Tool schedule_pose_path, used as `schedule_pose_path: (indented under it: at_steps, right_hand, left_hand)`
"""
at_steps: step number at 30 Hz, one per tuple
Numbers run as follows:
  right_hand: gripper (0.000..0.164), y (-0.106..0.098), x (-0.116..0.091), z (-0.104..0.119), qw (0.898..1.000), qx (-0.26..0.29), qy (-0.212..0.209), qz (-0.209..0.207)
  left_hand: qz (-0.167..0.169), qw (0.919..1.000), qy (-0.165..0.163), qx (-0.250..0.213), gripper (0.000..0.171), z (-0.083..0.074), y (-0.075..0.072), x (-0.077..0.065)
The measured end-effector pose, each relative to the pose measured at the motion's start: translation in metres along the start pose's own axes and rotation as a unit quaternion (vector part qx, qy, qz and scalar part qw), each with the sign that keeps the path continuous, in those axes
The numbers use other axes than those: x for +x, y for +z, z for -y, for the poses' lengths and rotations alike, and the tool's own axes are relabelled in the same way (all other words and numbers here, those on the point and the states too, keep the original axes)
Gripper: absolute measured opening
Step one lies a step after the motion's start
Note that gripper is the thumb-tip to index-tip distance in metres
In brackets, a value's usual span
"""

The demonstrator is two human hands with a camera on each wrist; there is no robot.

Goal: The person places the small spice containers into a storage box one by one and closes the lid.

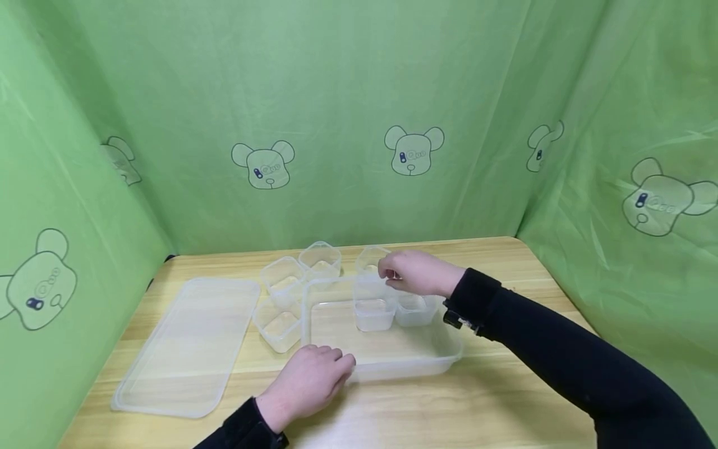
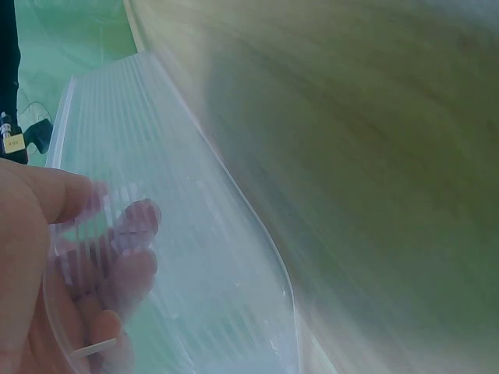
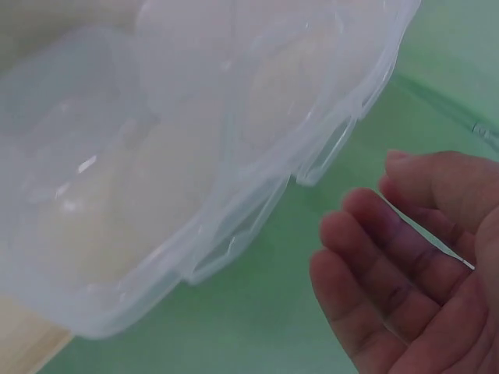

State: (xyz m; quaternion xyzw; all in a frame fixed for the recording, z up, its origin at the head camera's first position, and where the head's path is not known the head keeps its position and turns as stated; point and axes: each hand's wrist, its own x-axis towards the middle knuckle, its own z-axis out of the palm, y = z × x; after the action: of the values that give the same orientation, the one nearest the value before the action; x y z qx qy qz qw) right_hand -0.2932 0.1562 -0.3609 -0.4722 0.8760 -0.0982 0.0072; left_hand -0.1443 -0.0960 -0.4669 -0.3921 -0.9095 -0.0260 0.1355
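A large clear plastic box (image 1: 404,369) sits at the middle of the table. My left hand (image 1: 311,380) grips its near-left rim; in the left wrist view the fingers (image 2: 132,273) show through the clear wall (image 2: 210,234). Inside the box, toward its far side, stand small clear containers, among them one at the middle (image 1: 374,317) and one to its right (image 1: 414,312). My right hand (image 1: 421,272) hovers over the box's far side, fingers loosely curled. In the right wrist view that hand (image 3: 413,273) holds nothing, beside container rims (image 3: 234,226).
A flat clear lid (image 1: 187,349) lies on the table at the left. Between lid and box stand small clear containers, a near one (image 1: 278,327), a middle one (image 1: 283,280) and a far one (image 1: 320,259). Green curtains (image 1: 336,93) enclose the table's back and sides.
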Motion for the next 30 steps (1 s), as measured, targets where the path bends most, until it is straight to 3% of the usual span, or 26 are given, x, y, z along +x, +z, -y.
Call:
schedule_pose_path:
  at_steps: [10,17,30]
  right_hand:
    - [0.012,-0.011,0.014,-0.025,0.999,-0.030,0.017,-0.007]
    - [0.014,-0.002,0.026,-0.049,0.998,-0.041,0.036,0.010]
    - [0.025,0.018,0.039,-0.067,0.997,-0.037,0.020,0.059]
  left_hand:
    - [-0.001,1.0000,0.001,0.005,0.012,0.002,0.001,-0.001]
    - [0.000,1.0000,0.001,0.003,0.011,0.001,0.001,0.000]
    - [-0.012,0.9999,0.007,0.002,0.012,0.001,0.002,-0.001]
